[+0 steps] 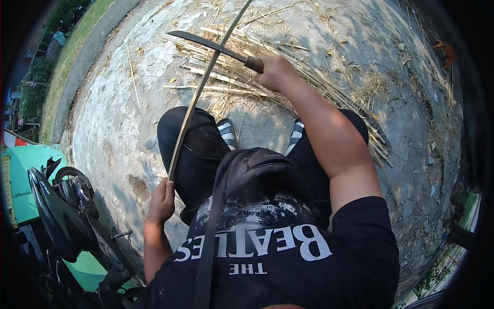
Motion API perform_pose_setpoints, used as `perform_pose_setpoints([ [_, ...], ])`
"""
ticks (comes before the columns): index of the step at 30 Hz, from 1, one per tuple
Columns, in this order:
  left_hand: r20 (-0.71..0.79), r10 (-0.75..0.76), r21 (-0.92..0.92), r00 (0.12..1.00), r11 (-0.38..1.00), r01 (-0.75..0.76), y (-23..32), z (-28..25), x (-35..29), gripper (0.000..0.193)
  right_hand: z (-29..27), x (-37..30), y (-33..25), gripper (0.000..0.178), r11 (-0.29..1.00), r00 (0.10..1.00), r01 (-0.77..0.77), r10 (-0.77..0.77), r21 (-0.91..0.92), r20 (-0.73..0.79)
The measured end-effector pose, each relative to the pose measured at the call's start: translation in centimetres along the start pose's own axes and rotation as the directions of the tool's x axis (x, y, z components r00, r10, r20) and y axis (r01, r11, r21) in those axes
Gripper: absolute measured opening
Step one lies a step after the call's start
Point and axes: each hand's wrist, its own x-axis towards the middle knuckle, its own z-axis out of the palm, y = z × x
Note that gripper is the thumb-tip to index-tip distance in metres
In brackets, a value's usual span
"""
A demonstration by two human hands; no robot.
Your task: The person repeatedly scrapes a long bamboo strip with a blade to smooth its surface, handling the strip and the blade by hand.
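A long, thin, flat strip of wood (197,92) slants up from beside the person's left knee to the top edge of the view. The left hand (163,202) has its fingers closed around the low end, with the thumb along it. The right hand (275,73) is shut in a fist around the brown handle of a big knife (231,53). The dark blade crosses the strip, pointing left. I cannot tell if it cuts in.

Under and behind the knife, a pile of pale sticks (234,78) lies on the ground, with curly shavings (373,85) near it.

Big white letters and a white picture are on the black shirt (355,262); the letters look upside down from here. A black bag (257,162) sits in the lap. The feet wear striped sandals (228,133).

The ground (118,103) is gray, rough and dusty, with sunny spots and shadows. It is outdoors. On the left are a dark motorbike (74,221), a green panel (36,159) and a yellow sign (7,180) with small writing. Farther up that side is grass (77,56).
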Motion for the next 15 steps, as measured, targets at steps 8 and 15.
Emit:
perform_pose_setpoints([
  [8, 0.003, -0.018, 0.046, 1.000, 0.999, 0.018, 0.4, -0.1, -0.2, 0.044, 1.1, -3.8, -5.4, 0.021, 0.909, 0.903, 0.381, -0.327, -0.167, 0.277],
  [15, 0.027, -0.039, -0.058, 0.999, 0.998, 0.041, -1.2, -0.2, 0.6, 0.045, 0.3, -1.1, -1.3, 0.020, 0.975, 0.963, 0.210, -0.194, -0.067, 0.185],
])
